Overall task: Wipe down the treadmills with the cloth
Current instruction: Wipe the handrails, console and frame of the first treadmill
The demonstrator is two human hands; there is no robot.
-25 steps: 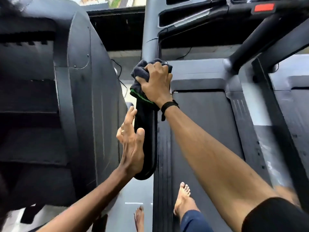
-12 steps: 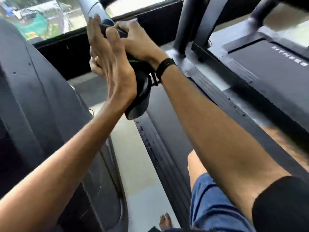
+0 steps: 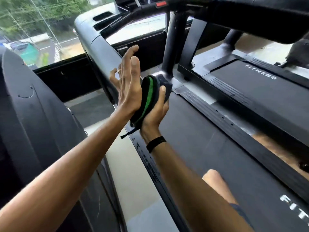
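Note:
My right hand [image 3: 154,117] grips a dark cloth with a green stripe [image 3: 148,97], bunched at the lower end of the treadmill's grey handrail [image 3: 100,47]. My left hand [image 3: 128,84] is flat with straight fingers, its palm against the other side of the cloth. The rail's end is hidden behind my hands and the cloth. The black running belt [image 3: 209,156] lies below and to the right.
A second treadmill [image 3: 250,86] marked FITNESS stands on the right, and another dark machine [image 3: 33,123] on the left. A pale floor gap [image 3: 127,164] runs between. The console with a red button [image 3: 161,4] is above. My bare knee [image 3: 215,181] is over the belt.
The view swung up and right. Both hands and the cloth slid down the handrail to its lower end, and my left hand flattened against the cloth.

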